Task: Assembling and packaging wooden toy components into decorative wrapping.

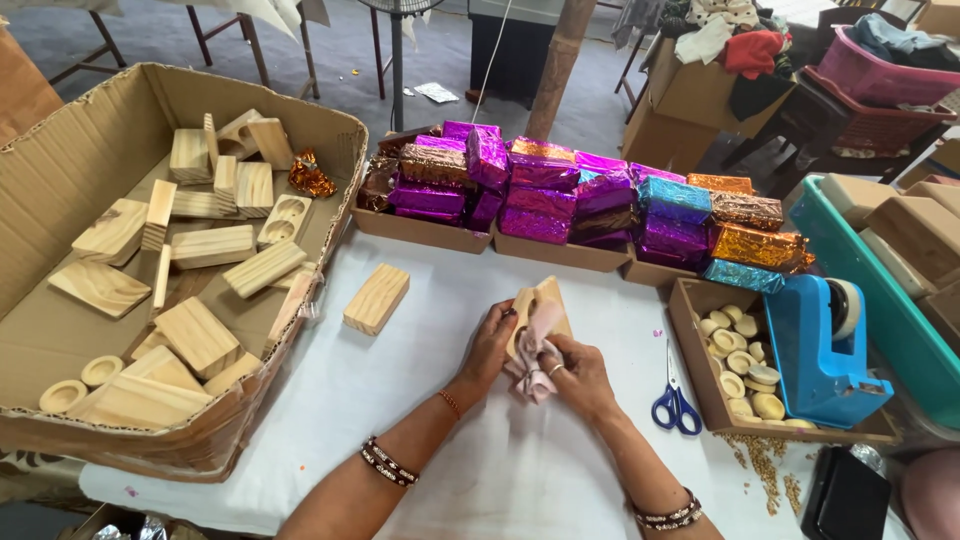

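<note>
Workshop, white-covered table [480, 470], grey floor [330, 60]

The work surface is a table covered with a white cloth [480, 440]. At its left edge rests a large open cardboard box [60, 170]; a single loose wooden block [376, 298] lies just right of it, and shallow cardboard trays [560, 255] run along the far side. At the right stand a low cardboard tray [700, 375], a teal bin [880, 310] and blue-handled scissors [675, 400], with scattered grains [765, 465] and a black object [845, 495] at the near right corner.
</note>
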